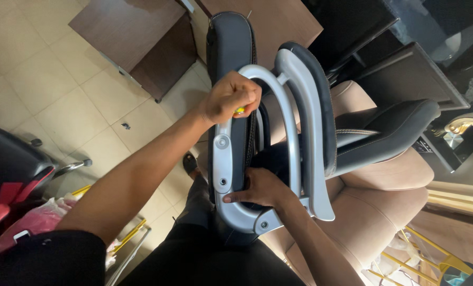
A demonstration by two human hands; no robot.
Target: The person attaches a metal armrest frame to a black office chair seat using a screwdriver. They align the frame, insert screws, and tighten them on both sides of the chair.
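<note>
Left forearm fills my foreground; left hand [231, 98] is fisted around a yellow-handled tool [239, 110] at the silver armrest frame [223, 159]. Right hand [260, 188] lies open, fingers pressed on the black chair part [231, 47], which rests over a tan armchair [390, 185].

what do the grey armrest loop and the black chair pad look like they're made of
Armrest loop: looks like moulded plastic or painted metal, silver-grey satin; smooth sheen, round fastener caps. Hard to tell which.
Chair pad: seems black faux or real leather over padding; soft gloss, a visible line of stitching along its edge.
</note>
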